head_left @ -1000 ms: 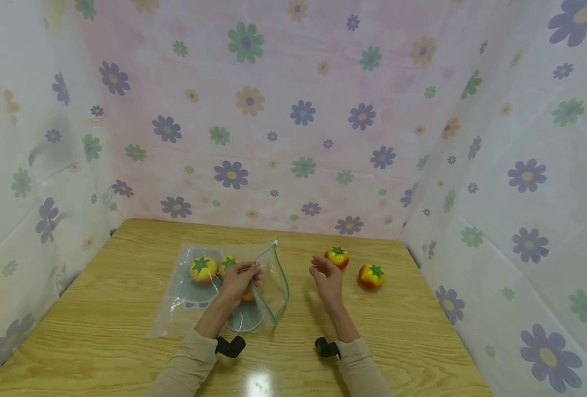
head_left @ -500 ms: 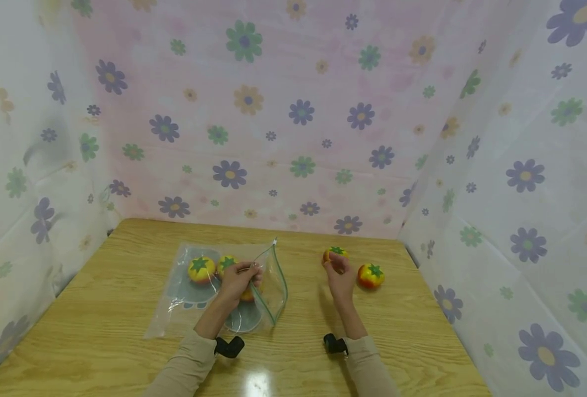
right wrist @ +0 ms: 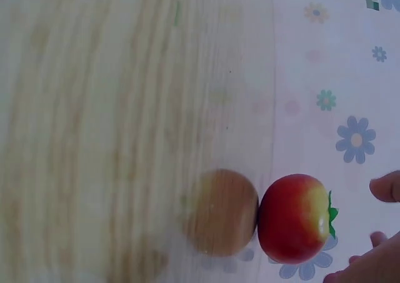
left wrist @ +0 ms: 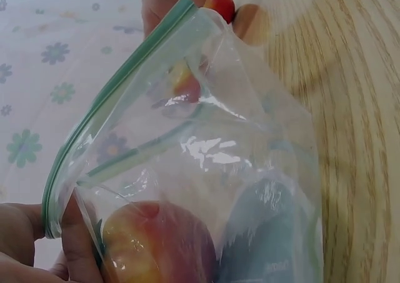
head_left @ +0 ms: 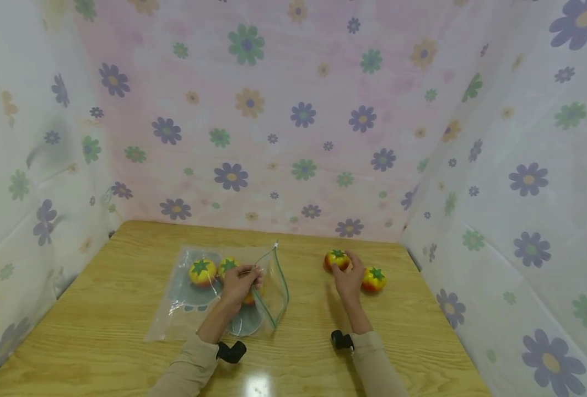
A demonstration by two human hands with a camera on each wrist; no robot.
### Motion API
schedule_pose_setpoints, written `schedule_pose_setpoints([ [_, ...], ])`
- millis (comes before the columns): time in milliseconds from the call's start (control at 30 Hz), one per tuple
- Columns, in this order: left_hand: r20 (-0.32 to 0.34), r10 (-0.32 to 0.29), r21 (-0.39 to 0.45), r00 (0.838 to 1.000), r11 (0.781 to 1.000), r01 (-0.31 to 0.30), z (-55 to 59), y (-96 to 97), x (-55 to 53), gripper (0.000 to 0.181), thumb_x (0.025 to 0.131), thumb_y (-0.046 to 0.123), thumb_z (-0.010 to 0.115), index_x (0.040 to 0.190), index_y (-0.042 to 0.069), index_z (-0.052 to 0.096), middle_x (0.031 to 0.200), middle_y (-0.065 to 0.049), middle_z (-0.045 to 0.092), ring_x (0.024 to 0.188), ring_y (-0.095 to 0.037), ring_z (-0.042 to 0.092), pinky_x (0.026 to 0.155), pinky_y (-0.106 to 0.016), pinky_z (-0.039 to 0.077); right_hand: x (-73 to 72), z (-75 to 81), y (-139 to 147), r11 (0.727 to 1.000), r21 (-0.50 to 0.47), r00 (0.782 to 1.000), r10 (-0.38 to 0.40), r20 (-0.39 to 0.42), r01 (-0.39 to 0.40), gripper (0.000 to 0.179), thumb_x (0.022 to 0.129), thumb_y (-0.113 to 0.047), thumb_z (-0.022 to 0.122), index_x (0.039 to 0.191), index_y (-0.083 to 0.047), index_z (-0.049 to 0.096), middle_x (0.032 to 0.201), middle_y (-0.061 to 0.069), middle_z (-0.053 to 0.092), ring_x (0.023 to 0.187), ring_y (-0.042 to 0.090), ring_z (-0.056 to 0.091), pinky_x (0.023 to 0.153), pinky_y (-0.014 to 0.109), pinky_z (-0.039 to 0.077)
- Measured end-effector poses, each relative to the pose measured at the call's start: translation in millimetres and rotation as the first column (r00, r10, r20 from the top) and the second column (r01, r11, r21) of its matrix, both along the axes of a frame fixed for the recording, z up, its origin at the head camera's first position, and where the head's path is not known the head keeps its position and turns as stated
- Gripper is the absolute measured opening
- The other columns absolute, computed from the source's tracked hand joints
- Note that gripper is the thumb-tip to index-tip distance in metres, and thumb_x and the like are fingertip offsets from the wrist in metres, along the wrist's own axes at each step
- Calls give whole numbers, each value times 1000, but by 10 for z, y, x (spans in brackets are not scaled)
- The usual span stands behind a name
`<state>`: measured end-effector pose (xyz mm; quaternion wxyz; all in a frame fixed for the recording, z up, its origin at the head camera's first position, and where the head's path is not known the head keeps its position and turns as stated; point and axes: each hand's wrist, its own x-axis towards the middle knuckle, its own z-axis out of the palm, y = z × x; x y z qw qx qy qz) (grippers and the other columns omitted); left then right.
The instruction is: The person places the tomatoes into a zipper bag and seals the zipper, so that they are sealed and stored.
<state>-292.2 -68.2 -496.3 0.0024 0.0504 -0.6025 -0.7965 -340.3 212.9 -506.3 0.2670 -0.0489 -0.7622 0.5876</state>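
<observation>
Currently, a red-and-yellow fruit (head_left: 336, 259) sits on the wooden table (head_left: 293, 358), the right hand (head_left: 350, 280) just beside it, thumb and fingers apart. Another fruit (head_left: 375, 280) lies near that hand. Farther left, the left hand (head_left: 240, 285) pinches the green-edged mouth of a clear bag (head_left: 276, 292) holding three fruits (head_left: 202, 273).

Zip bag (left wrist: 209, 142) is clear, v. glossy plastic. Fruit (right wrist: 292, 218) looks smooth & shiny; tabletop (head_left: 298, 358) is wood-grain w/ slight sheen.
</observation>
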Motion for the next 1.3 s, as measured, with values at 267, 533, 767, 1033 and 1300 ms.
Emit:
schedule_pose_setpoints([
  [267, 0, 31, 20, 1000, 999, -31, 16, 32, -13, 24, 99, 1, 64, 115, -17, 61, 74, -2, 68, 61, -6, 63, 57, -17, 55, -83, -29, 61, 999, 46, 996, -32, 78, 29, 64, 90, 3, 69, 149, 7, 43, 155, 26, 40, 148, 42, 30, 124, 55, 22],
  [533, -46, 34, -14, 998, 999, -34, -47, 35, -14, 25, 99, -1, 62, 116, -20, 61, 77, -4, 70, 62, -6, 64, 59, -17, 56, -182, -49, 96, 991, 127, 967, 14, 253, -47, 75, 95, -7, 68, 156, 8, 27, 159, 31, 29, 149, 46, 25, 125, 55, 18],
  [767, -24, 63, 12, 998, 998, -62, -60, 61, -11, 27, 98, 1, 65, 116, -19, 62, 74, -2, 71, 61, -5, 66, 58, -17, 57, -235, -54, 98, 981, 175, 948, 28, 316, -87, 73, 96, -10, 67, 153, 12, 27, 156, 35, 31, 145, 49, 33, 122, 56, 27],
  [1033, -33, 65, 8, 997, 998, -65, -68, 79, -33, 28, 99, 2, 64, 117, -19, 62, 75, -3, 72, 61, -5, 67, 59, -17, 57, -277, -104, 102, 975, 184, 954, 62, 292, -120, 65, 95, -8, 69, 147, 14, 36, 147, 37, 41, 135, 50, 44, 114, 58, 39],
  [1300, -30, 64, -8, 997, 998, -65, -82, 101, -47, 25, 99, 1, 64, 115, -18, 63, 74, -3, 71, 61, -6, 67, 59, -19, 58, -210, -62, 94, 963, 204, 945, 106, 309, -175, 62, 93, -8, 74, 145, 11, 45, 142, 33, 49, 129, 46, 51, 110, 56, 44],
])
